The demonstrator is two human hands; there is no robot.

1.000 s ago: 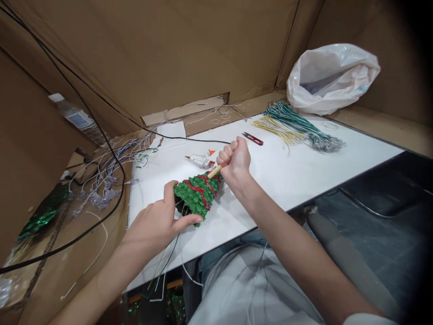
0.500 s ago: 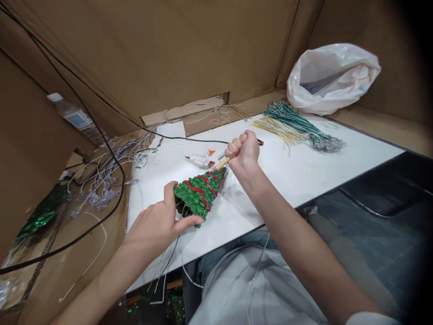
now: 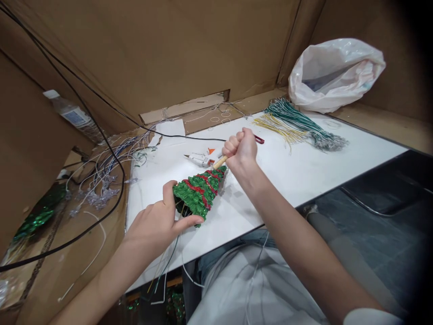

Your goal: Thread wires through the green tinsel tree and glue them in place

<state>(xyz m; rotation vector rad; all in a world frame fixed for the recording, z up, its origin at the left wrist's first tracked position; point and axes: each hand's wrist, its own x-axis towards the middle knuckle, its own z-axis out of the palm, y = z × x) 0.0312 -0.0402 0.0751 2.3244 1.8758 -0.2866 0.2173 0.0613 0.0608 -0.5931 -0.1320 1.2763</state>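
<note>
Brown cardboard (image 3: 135, 58) walls a white tabletop (image 3: 297, 180). The right hand (image 3: 240, 151) is clenched around a pale wooden stick (image 3: 220, 162) at the tip of a green-and-red beaded cone tree (image 3: 198, 194), which the left hand (image 3: 152, 223) grips, fingers spread, left of centre. A white glue gun (image 3: 199, 159) lies just beyond.

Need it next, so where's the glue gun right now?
In the head view, the glue gun lies on the white board, just left of the right hand and beyond the tip of the green tree.
</note>
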